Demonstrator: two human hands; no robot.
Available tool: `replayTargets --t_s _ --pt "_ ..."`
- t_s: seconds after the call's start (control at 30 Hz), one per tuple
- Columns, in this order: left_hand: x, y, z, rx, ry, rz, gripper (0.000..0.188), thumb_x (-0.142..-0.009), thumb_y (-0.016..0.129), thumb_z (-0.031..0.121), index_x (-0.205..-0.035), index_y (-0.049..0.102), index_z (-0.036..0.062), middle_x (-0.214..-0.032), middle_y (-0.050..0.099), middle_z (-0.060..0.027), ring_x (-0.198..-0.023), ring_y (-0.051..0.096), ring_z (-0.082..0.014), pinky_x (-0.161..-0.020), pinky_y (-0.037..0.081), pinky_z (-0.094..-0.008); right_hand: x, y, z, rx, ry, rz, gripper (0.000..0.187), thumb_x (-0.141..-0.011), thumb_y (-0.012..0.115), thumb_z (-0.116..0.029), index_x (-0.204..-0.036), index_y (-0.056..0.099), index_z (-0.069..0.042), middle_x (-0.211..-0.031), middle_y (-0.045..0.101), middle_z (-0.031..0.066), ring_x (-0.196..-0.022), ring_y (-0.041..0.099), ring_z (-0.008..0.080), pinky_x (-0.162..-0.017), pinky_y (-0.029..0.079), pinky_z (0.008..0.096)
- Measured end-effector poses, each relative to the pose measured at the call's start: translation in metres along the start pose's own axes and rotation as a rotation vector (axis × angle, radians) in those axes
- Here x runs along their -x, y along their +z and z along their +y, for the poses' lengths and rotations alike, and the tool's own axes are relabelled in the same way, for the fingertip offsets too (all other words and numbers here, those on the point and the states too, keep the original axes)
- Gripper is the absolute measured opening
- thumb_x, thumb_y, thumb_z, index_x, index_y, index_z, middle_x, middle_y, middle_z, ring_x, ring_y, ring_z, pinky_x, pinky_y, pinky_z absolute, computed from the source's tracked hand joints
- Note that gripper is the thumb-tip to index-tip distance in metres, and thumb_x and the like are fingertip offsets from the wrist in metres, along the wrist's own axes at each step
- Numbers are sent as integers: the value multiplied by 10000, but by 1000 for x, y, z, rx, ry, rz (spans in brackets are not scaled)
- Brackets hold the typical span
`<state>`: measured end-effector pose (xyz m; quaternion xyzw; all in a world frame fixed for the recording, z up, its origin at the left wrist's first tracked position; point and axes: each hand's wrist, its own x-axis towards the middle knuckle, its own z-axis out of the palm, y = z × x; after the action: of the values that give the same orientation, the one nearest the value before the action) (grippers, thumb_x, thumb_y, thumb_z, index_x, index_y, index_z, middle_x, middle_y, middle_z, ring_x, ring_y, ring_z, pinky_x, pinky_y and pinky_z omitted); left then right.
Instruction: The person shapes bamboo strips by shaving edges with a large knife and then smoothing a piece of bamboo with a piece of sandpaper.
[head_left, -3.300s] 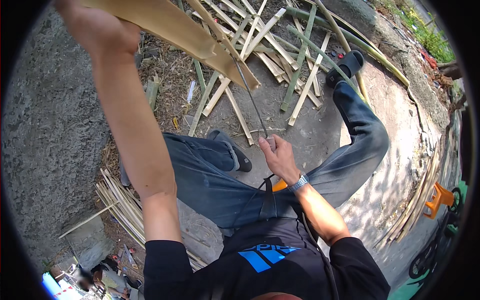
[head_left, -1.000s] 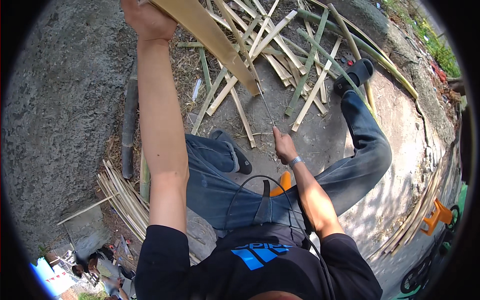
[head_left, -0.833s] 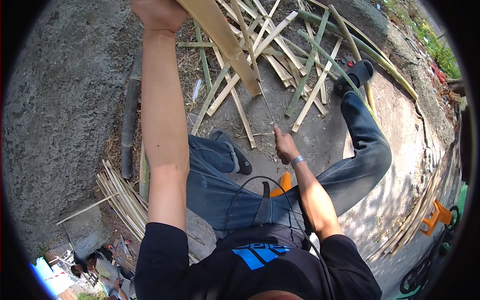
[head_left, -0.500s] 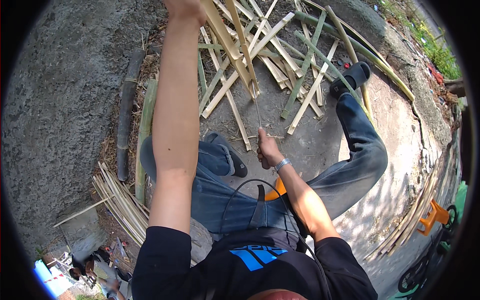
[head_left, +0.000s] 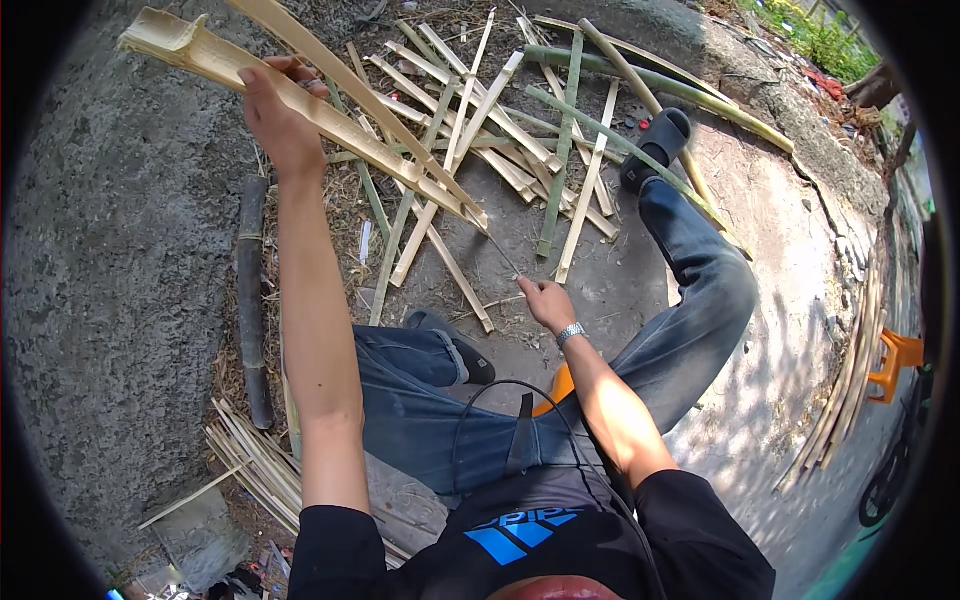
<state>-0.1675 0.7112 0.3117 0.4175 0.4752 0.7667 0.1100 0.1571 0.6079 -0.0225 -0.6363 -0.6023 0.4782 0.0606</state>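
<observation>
Holding the long split bamboo piece (head_left: pixel 350 134) aloft at upper left, your left hand (head_left: pixel 284 128) is curled partly closed around it, thumb on the near edge and fingers over the far one, with a narrower bamboo strip (head_left: pixel 330 63) running alongside and meeting it near the lower end. Your right hand (head_left: pixel 548 306) is closed in a fist around the mostly hidden handle of a thin-bladed knife (head_left: pixel 506 258), its blade reaching that lower end. Beyond, crossed bamboo slats (head_left: pixel 490 100) litter the ground, near your sandal (head_left: pixel 655 150) and a green bamboo pole (head_left: pixel 740 115).
</observation>
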Motion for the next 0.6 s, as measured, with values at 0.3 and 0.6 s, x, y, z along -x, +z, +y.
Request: replayTargets --t_s 0.3,0.6 --pt "13 -1 19 -148 18 32 777 -1044 422 662 -1107 619 -88 -904 695 -154 -792 696 -246 -769 587 -391 4 43 22 -37 -10 -37 796 -982 462 -675 -808 731 53 -892 685 364 -908 682 509 -880 519 544" --pt "-35 -50 -12 181 -123 -3 747 -1047 456 630 -1196 590 -90 -886 704 -178 -781 714 -283 -715 596 -394 -14 29 32 13 -66 -70 805 -985 463 -677 -743 693 55 -862 678 357 -886 669 512 -857 515 549"
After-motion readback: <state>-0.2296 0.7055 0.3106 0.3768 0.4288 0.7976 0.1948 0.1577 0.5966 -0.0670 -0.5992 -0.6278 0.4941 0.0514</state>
